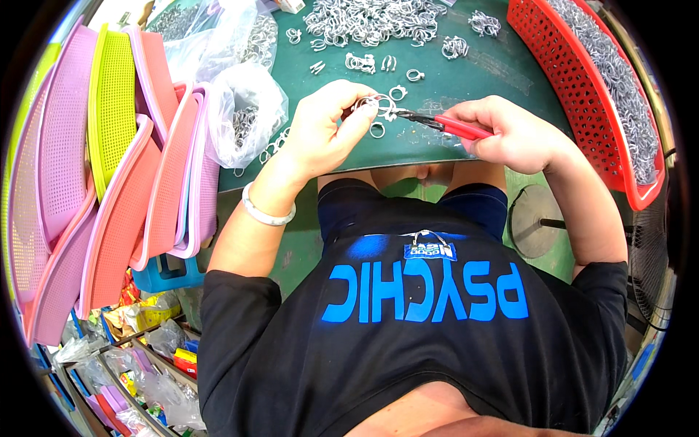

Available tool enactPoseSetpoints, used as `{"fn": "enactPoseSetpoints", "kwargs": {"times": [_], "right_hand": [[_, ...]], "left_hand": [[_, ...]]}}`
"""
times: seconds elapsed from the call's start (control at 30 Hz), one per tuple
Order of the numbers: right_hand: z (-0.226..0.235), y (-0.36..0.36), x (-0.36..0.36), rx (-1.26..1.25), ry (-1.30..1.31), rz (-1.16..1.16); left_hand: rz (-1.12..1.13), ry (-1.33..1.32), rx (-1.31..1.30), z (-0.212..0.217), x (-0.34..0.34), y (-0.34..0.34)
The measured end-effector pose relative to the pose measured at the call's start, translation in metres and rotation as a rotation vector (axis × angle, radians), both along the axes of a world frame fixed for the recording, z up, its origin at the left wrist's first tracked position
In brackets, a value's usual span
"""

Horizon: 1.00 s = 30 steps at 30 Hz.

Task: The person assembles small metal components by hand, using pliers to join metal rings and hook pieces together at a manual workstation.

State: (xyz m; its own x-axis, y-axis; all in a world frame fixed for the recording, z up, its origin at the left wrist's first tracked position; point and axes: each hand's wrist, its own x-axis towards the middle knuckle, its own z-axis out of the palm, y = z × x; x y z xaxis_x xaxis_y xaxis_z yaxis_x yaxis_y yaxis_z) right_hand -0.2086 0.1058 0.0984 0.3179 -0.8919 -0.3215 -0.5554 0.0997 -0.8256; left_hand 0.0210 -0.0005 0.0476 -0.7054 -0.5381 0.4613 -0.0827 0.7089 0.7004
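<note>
My left hand [328,124] pinches a small cluster of silver metal rings [388,108] between thumb and fingers, above the near part of the green table. My right hand [513,132] is wrapped round the red handles of a pair of pliers [460,127]. The dark jaws point left and reach the cluster; whether they grip a ring is too small to tell. Just beside the cluster, a loose ring [376,130] lies on the table. Another ring [415,75] is a little farther back.
A large heap of silver rings [371,20] covers the back of the green table [510,80]. A red perforated basket [582,109] full of metal pieces stands at right. Plastic bags [247,109] with rings lie at left, beside stacked coloured baskets [115,109].
</note>
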Motion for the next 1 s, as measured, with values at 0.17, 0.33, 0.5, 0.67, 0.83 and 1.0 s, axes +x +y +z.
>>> {"fn": "enactPoseSetpoints", "kwargs": {"times": [0.17, 0.33, 0.5, 0.67, 0.83, 1.0], "right_hand": [[-0.001, 0.002, 0.001, -0.048, 0.03, 0.013], [0.002, 0.007, 0.004, -0.036, 0.004, 0.014], [0.009, 0.009, 0.006, 0.006, 0.015, 0.003], [0.0, 0.011, 0.001, -0.292, 0.149, 0.02], [-0.006, 0.011, -0.002, -0.491, 0.223, 0.026], [0.001, 0.015, -0.001, -0.549, 0.381, 0.006]], "left_hand": [[0.08, -0.068, -0.145, 0.001, -0.004, 0.004], [0.086, -0.036, -0.29, -0.001, -0.009, 0.001], [0.062, -0.03, -0.441, 0.0, -0.009, -0.005], [0.055, -0.025, -0.459, 0.004, -0.008, -0.005], [-0.108, -0.129, 0.048, 0.004, -0.002, 0.0], [-0.144, 0.154, 0.455, -0.001, 0.001, 0.0]]}}
